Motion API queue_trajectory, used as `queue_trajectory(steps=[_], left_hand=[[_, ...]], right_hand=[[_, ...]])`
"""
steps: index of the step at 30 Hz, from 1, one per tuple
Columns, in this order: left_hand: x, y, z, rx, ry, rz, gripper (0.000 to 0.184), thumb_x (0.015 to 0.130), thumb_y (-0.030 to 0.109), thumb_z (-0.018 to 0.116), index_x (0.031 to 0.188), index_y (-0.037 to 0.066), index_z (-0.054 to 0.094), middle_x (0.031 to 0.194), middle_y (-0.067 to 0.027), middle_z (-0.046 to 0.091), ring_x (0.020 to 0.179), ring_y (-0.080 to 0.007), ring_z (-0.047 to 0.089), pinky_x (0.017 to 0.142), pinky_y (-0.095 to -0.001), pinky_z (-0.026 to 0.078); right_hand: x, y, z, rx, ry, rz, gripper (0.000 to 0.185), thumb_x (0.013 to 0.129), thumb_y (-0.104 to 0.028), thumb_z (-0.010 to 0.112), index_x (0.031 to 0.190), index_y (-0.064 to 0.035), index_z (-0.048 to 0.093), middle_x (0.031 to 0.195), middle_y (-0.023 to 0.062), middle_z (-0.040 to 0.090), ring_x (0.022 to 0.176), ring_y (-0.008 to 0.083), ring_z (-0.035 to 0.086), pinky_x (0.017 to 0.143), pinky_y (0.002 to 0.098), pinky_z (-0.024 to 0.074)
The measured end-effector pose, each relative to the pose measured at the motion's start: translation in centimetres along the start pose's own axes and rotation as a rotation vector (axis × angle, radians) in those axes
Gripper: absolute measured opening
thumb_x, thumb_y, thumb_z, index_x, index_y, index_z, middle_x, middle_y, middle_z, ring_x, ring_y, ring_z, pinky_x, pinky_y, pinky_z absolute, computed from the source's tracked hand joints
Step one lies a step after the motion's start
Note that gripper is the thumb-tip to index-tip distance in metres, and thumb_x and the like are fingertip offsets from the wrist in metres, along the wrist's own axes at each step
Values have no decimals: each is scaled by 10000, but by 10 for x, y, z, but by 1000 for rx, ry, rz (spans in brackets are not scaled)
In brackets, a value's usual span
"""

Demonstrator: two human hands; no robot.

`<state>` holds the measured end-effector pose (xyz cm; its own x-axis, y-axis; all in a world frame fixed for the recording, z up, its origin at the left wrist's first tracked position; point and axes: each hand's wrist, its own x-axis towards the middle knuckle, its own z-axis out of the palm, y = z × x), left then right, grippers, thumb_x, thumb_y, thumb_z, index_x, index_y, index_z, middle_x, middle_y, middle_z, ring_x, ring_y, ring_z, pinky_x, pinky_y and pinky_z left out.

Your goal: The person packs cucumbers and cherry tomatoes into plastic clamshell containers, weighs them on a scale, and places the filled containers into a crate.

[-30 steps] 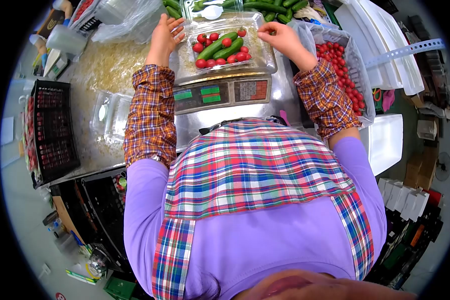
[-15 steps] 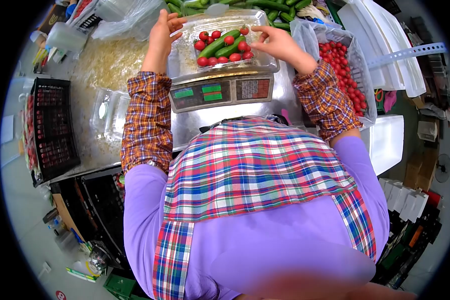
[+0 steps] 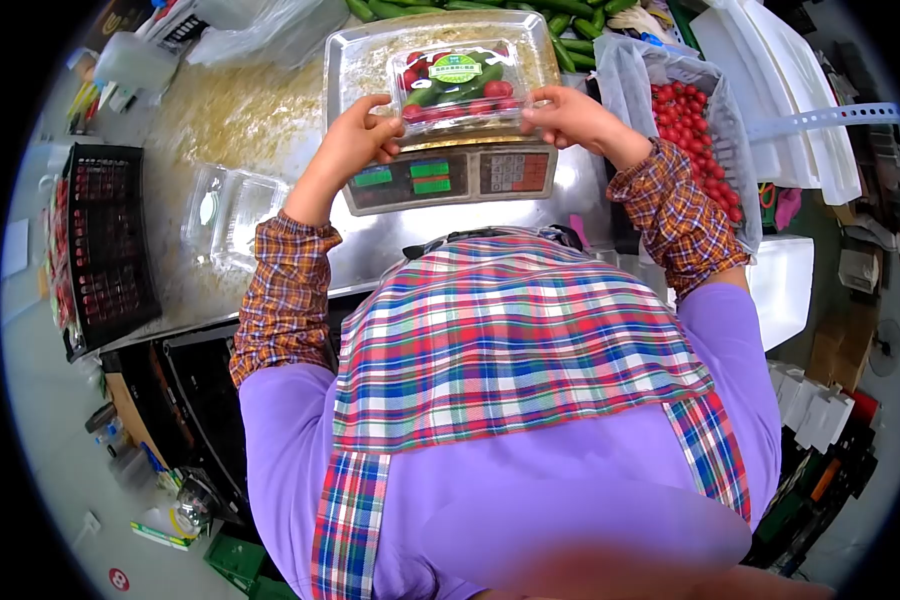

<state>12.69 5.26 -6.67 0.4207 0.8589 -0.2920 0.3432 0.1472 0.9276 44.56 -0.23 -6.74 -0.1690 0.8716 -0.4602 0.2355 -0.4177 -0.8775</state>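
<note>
Both your hands are at the clear, rectangular plastic box (image 3: pixel 460 100) that sits on the silver metal tray (image 3: pixel 358 70) of the weighing scale (image 3: pixel 450 180) in front of you. Your left hand (image 3: pixel 362 137) is half curled at the box's near left corner, thumb and fingertips drawn in to a narrow gap; your right hand (image 3: pixel 573 120) is at the near right corner, thumb and forefinger close together. You have your fingertips at the box's edge on both sides, but whether either hand truly pinches the rim cannot be told from here. The transparent lid lies over the box, bearing a green and white label (image 3: pixel 457 67), and beneath it you can see dark green cucumbers and round red tomatoes. On the scale's front, green display windows (image 3: pixel 431 177) face you, beside a keypad of grey and reddish keys (image 3: pixel 517 172). To your right stands a crate lined with translucent plastic (image 3: pixel 625 75), holding loose small red tomatoes (image 3: pixel 692 140). Beyond the tray lie long green cucumbers (image 3: pixel 570 25). On the table to your left, near your forearm, are clear plastic containers (image 3: pixel 238 215), and further left stands a black slatted plastic crate (image 3: pixel 112 240).
</note>
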Motion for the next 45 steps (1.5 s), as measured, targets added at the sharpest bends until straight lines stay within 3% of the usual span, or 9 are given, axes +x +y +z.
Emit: queue_trajectory(steps=[11, 14, 19, 26, 35, 38, 39, 42, 45], left_hand=[[2, -3, 8, -100, -3, -100, 483, 870, 83, 582, 1287, -41, 370, 881, -90, 593, 679, -117, 573, 583, -226, 511], [-3, 7, 7, -16, 16, -108, 486, 859, 125, 613, 1265, -41, 404, 884, -96, 598, 683, -128, 580, 564, -228, 498], [-16, 29, -45, 55, 442, 62, 491, 868, 280, 618, 1225, -24, 471, 997, -106, 619, 763, -149, 598, 596, -244, 481], [-31, 32, -104, -154, 653, 121, 480, 886, 351, 582, 1200, -3, 501, 1091, -88, 610, 933, -167, 581, 704, -286, 495], [-16, 35, -83, -176, 493, 102, 594, 920, 451, 476, 1297, -5, 418, 1204, -149, 551, 1020, -241, 559, 834, -318, 487], [10, 17, -44, 0, 138, -43, 666, 900, 526, 458, 1306, 0, 410, 1257, -169, 502, 1024, -279, 566, 827, -377, 506], [35, 4, -28, 32, 81, -273, 700, 889, 557, 452, 1310, 0, 410, 1246, -183, 495, 1010, -281, 577, 784, -391, 522], [47, 11, 26, 185, 103, -252, 666, 765, 660, 561, 767, -3, 632, 591, -86, 568, 507, -180, 554, 477, -299, 470], [50, -1, 53, 235, 366, 45, 689, 682, 546, 681, 965, -81, 632, 963, -264, 633, 948, -357, 616, 833, -366, 479]], right_hand=[[26, 10, -12, 301, -98, 62, 85, 810, -90, 627, 788, -40, 562, 622, -3, 521, 459, 51, 452, 388, 167, 330], [23, 4, -10, 141, -38, 24, 111, 793, -110, 652, 827, -17, 601, 581, -4, 499, 427, 57, 433, 390, 172, 319], [-24, -22, -37, -101, 275, -115, 449, 835, -273, 638, 1210, -51, 528, 945, 6, 628, 691, 50, 535, 537, 187, 420], [-47, 8, -119, 400, 316, -230, 409, 880, -206, 592, 1251, -67, 494, 1098, 33, 603, 757, 82, 537, 603, 205, 422], [-19, 1, -81, 472, 183, -215, 447, 890, -175, 574, 1293, -42, 432, 1231, 137, 516, 1031, 241, 572, 808, 341, 507], [11, -1, -56, 510, 48, -158, 545, 886, -183, 582, 1337, 16, 350, 1277, 186, 452, 1115, 326, 522, 891, 416, 491], [27, 2, -51, 525, -24, -109, 562, 884, -188, 584, 1347, 17, 338, 1284, 178, 450, 1122, 326, 516, 888, 419, 493], [58, 10, -29, 212, -30, -25, 713, 875, -243, 598, 1415, 9, 207, 1285, 135, 475, 1116, 265, 511, 816, 372, 504], [45, -4, -11, 118, 70, -72, 688, 874, -157, 601, 1433, -56, 213, 1228, 87, 519, 1033, 170, 538, 792, 344, 487]])
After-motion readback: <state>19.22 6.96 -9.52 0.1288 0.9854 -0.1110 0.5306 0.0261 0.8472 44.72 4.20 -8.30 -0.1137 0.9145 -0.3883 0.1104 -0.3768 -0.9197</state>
